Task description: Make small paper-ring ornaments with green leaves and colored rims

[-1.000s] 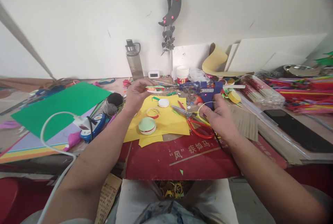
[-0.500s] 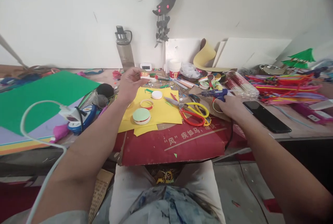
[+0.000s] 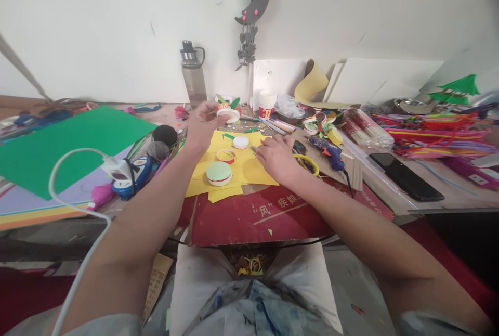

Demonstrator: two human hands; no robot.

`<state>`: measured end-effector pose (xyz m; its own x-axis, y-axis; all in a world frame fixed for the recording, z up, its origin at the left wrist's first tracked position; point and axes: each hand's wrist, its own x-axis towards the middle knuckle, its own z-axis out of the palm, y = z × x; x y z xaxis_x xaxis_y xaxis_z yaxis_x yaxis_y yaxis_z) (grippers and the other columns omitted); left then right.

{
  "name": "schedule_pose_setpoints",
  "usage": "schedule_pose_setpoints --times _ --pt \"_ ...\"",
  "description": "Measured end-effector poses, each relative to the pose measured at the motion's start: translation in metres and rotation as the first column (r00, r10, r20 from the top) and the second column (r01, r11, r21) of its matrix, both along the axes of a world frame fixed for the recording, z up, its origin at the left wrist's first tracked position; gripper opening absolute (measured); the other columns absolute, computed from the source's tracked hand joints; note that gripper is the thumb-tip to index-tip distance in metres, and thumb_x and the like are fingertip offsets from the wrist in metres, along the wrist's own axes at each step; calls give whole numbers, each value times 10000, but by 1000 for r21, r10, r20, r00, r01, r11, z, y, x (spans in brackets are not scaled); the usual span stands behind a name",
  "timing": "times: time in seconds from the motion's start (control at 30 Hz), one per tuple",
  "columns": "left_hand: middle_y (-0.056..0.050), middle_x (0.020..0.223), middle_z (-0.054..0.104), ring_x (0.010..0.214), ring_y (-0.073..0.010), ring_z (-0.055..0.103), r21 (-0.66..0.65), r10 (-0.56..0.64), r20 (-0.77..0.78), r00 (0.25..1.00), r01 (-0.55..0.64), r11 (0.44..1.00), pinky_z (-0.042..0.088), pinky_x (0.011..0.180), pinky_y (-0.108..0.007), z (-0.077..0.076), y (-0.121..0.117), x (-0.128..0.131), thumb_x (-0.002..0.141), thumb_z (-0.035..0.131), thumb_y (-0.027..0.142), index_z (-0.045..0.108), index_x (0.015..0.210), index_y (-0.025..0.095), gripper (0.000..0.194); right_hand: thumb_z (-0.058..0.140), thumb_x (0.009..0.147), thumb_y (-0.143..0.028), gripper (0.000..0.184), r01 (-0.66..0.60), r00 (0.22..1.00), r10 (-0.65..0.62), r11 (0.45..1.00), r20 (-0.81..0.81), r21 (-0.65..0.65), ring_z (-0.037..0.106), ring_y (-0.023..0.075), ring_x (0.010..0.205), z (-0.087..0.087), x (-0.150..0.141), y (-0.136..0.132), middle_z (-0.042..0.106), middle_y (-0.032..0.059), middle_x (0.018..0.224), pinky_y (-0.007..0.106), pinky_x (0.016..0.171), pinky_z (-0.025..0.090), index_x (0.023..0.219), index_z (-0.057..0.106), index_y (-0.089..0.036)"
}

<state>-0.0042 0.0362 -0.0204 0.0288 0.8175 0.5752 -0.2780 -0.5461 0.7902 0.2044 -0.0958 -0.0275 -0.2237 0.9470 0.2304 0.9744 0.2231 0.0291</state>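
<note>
My left hand (image 3: 203,129) is closed, pinching a small ring cut from a paper cup (image 3: 227,114), with a white rim, a red and yellow band and green strips sticking up. My right hand (image 3: 276,158) reaches palm down over the yellow paper (image 3: 253,172), fingers loosely apart, nothing visible in them. It covers most of the scissors (image 3: 309,163), whose yellow handle shows beside it. Left of its fingertips lies a white disc (image 3: 240,142). Nearer me are a red and yellow paper ring (image 3: 226,156) and a green-topped round piece (image 3: 219,173). The blue glue gun (image 3: 328,153) rests on cardboard at right.
A bottle (image 3: 193,73) and paper cups (image 3: 267,104) stand along the back. Green paper (image 3: 74,143) and a blue power strip (image 3: 132,182) with a white cable lie left. Rightward are a black phone (image 3: 405,176) and bundled colourful pipe cleaners (image 3: 436,133).
My right hand has let go of the glue gun on the cardboard and moved left over the scissors. My left hand still holds the cup ring, now tilted so its green strips show.
</note>
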Motion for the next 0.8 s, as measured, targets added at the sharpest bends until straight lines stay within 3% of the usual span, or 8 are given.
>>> schedule_pose_setpoints --times 0.13,0.23,0.47,0.7,0.8 --pt "13 894 764 766 -127 713 -19 145 91 985 -144 989 508 592 -210 8 6 -11 558 1005 429 648 902 231 533 393 1032 -64 464 53 993 -51 998 109 -17 528 369 1235 -2 -18 8 732 212 1214 525 1020 283 1184 827 -118" --pt "8 920 768 778 -131 717 -25 184 118 976 -183 983 504 580 -211 10 9 -15 581 971 394 648 925 235 498 378 1029 -42 479 81 985 -73 996 158 -45 550 368 1234 -2 -20 7 740 215 1228 516 1025 295 1208 818 -108" --pt "2 947 769 743 -107 696 -16 156 95 983 -155 988 487 557 -194 5 10 -14 596 959 362 641 914 232 468 380 1071 -103 453 97 988 -89 994 123 -55 551 351 1249 0 -21 2 735 197 1276 501 1027 301 1277 783 -123" --pt "6 920 759 777 -124 705 -27 126 52 991 -125 992 503 594 -218 -3 14 -14 665 942 335 656 967 240 427 407 1057 -125 424 91 995 -89 993 40 -74 576 375 1234 -10 -16 8 728 242 1305 517 988 326 1149 821 -99" --pt "-9 951 755 823 -142 712 -17 84 7 996 -84 996 513 625 -240 -5 12 -12 696 923 304 655 992 236 405 507 1033 -189 326 123 989 -131 985 -65 -120 624 346 1185 -11 -9 14 764 196 1235 490 975 346 1064 829 -145"
